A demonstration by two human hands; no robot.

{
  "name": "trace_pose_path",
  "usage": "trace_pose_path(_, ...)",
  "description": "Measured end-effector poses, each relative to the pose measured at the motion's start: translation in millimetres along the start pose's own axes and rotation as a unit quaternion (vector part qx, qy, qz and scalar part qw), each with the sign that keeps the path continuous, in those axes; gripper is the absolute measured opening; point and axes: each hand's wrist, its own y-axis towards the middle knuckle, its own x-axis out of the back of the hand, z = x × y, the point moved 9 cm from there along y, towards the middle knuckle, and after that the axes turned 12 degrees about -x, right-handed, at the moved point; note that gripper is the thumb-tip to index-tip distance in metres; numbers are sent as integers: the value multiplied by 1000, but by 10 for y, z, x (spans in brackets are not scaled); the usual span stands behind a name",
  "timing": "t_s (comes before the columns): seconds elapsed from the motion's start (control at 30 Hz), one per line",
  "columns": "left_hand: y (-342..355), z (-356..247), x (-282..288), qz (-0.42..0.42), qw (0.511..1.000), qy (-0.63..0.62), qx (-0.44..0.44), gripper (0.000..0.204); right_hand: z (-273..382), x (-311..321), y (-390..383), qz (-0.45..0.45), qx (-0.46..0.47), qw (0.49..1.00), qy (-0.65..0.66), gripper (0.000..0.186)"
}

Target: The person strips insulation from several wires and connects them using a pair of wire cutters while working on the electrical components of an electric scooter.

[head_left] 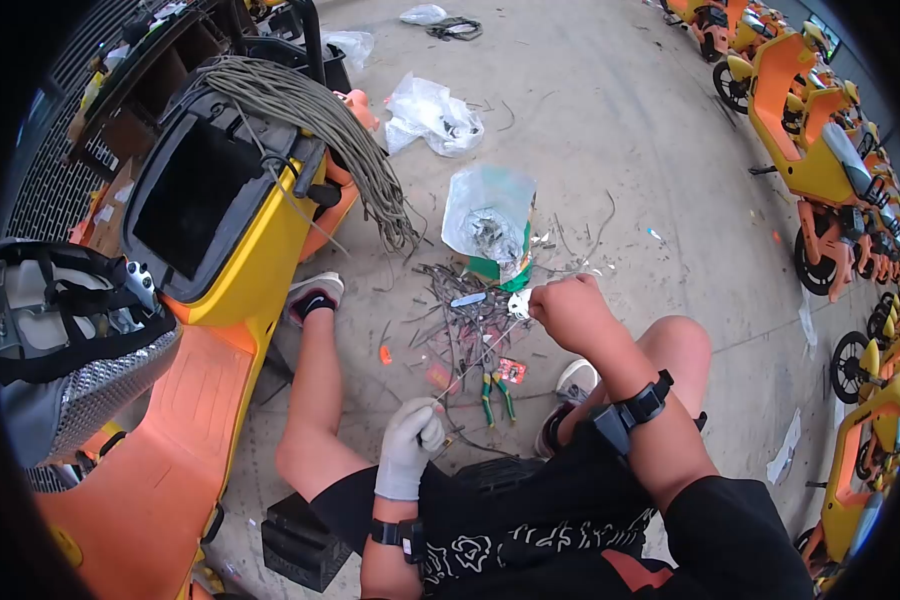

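Note:
A thin pale wire (pixel 483 357) runs on a slant between my two hands. My left hand (pixel 410 448), in a white glove, is closed on its lower end above my lap. My bare right hand (pixel 576 314) is closed around the upper end, its fingertips partly hidden. Beneath the wire lies a pile of dark cut cable pieces (pixel 438 290). Pliers with green and yellow handles (pixel 488 398) lie on the ground between my hands. A small light-blue tool (pixel 467 299) rests on the pile. Just beyond stands an open bag (pixel 466 208) with a tangle of grey strands inside.
At left stands an orange and yellow scooter (pixel 198 385) with a coil of grey cable (pixel 315 110) draped over it. A clear plastic bag (pixel 432 115) lies farther off. Several yellow-orange scooters (pixel 795 120) line the right side. A red card (pixel 511 370) lies near the pliers.

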Motion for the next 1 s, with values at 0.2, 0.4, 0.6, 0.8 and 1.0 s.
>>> trace_pose_path(0.2, 5, -9, 2, -11, 1000, 16, 17, 19, -136, 124, 102, -33, -72, 997, 4, 13)
trace_pose_path(0.4, -4, 59, -37, 13, 997, 68, 37, 18, -203, 300, 150, -95, -115, 989, -8, 16)
trace_pose_path(0.6, 13, 103, -80, 15, 996, 78, 50, 18, -280, 456, 120, -174, -128, 976, -7, 15)
trace_pose_path(0.8, 30, 156, -23, -19, 994, 81, 72, 18, -74, 434, -12, -229, -47, 971, 39, 22)
trace_pose_path(1.0, 60, 274, 233, -126, 988, 40, 84, 20, 201, 275, -84, -153, 15, 980, 123, 33)
